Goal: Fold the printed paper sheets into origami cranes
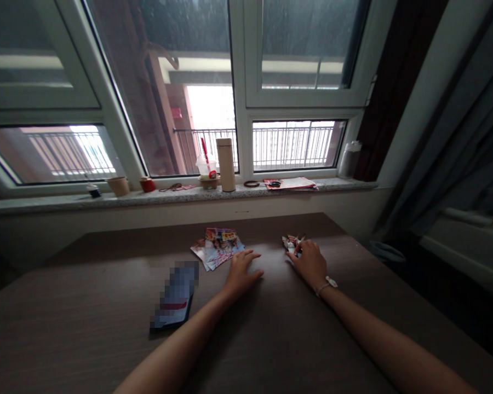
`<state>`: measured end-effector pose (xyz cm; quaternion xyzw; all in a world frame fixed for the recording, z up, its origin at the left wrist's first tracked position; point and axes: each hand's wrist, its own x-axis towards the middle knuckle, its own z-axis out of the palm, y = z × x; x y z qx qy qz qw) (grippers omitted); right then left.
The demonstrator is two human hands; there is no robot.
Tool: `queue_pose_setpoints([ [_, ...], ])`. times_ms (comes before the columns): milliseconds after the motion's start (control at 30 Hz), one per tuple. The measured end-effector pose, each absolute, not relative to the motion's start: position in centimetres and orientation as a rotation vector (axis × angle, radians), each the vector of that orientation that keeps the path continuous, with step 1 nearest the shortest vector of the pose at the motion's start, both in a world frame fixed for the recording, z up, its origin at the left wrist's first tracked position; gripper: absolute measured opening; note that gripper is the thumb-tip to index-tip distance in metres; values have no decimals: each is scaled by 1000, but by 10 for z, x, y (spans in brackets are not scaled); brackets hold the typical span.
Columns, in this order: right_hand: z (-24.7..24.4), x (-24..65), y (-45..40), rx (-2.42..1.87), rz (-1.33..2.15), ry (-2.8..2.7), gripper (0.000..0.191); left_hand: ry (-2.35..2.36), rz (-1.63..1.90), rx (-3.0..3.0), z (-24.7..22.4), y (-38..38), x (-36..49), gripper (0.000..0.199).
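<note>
- Small pile of crumpled printed pieces [290, 243] sits toward the far right part of the worktop [107, 295]; too small to tell what they are.
- Right hand [311, 262] is at that pile, palm down, fingers curled, fingertips at its near right side. Cannot tell whether it pinches a piece or only touches. Bracelet [321, 287] on the wrist.
- Left hand [242, 271]: fingers spread, thumb well apart, gripping nothing. Just beside the near right edge of the printed cards [219, 250]; contact with them unclear.
- Cards lie fanned and overlapping, left of the crumpled pile, bare worktop between the two.
- Smartphone [175, 301] lies near the left forearm, closer to the person than the cards; mostly pixelated.
- Stone windowsill [246, 192] beyond the worktop. Left to right: small dark bottle [93, 191], brown paper cup [118, 186], small red container [147, 184], clear plastic cup [203, 166] with red straw [205, 149], upright beige thermos [225, 164], dark ring-shaped band [252, 184], red-and-white papers [298, 184] with a black-handled item [274, 184] on top, pale bottle [349, 160].
- White-framed window [239, 93] above the sill; railing [296, 145] outside.
- Grey curtain [439, 120] at far right.
</note>
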<state>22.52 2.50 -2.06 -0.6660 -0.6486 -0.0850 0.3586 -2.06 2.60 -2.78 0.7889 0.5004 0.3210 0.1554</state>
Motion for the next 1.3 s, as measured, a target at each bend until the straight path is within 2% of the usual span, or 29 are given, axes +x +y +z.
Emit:
queue_pose_setpoints([
  [67,-17,222,20,-1641,-199,-1736,11,1442,904,2263,-27,26,-20,46],
  [333,-17,203,5,-1158,178,-2195,21,1458,882,2314,-27,21,-18,26],
  [533,-15,201,4,-1133,210,-2270,24,1509,851,2426,-24,15,-16,21],
  [667,-16,201,4,-1132,196,-2280,25,1725,854,2484,-16,14,-18,24],
  [867,-16,201,5,-1131,191,-2277,24,2032,865,2385,-16,21,-27,41],
  [1067,-18,202,6,-1123,179,-2282,22,2120,758,2412,-16,20,-30,31],
  [1300,-24,202,10,-1091,138,-2278,19,2273,650,2386,-3,20,-32,32],
])
